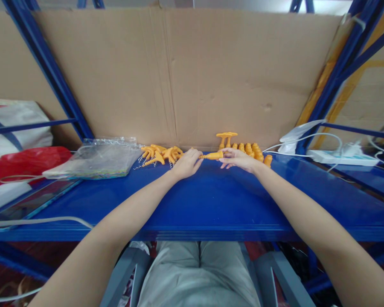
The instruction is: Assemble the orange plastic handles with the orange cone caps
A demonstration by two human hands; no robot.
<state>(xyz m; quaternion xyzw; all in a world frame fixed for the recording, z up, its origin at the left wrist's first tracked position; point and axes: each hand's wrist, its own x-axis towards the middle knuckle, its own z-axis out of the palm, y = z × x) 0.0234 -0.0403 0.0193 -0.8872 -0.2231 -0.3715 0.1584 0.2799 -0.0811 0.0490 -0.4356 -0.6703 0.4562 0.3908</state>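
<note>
Between my two hands lies a yellow corkscrew sleeve (pixel 213 156), its narrow end to the left. My left hand (pixel 189 163) is closed at that narrow end, over a part mostly hidden by the fingers. The wide end is pinched by my right hand (pixel 238 159). Left of my left hand is a pile of yellow corkscrew handles (pixel 156 154) with metal spirals. Behind and beside my right hand stand several yellow sleeves (pixel 254 150) in rows. Two yellow pieces with T-shaped tops (pixel 226 137) rise at the back of the rows.
A blue shelf top (pixel 198 200) lies under my hands, with cardboard (pixel 211 76) behind. Clear plastic bags (pixel 99 158) and a red bag (pixel 28 164) are at left. A white power strip (pixel 342 157) with cables is at right. Blue posts (pixel 336 68) flank the shelf.
</note>
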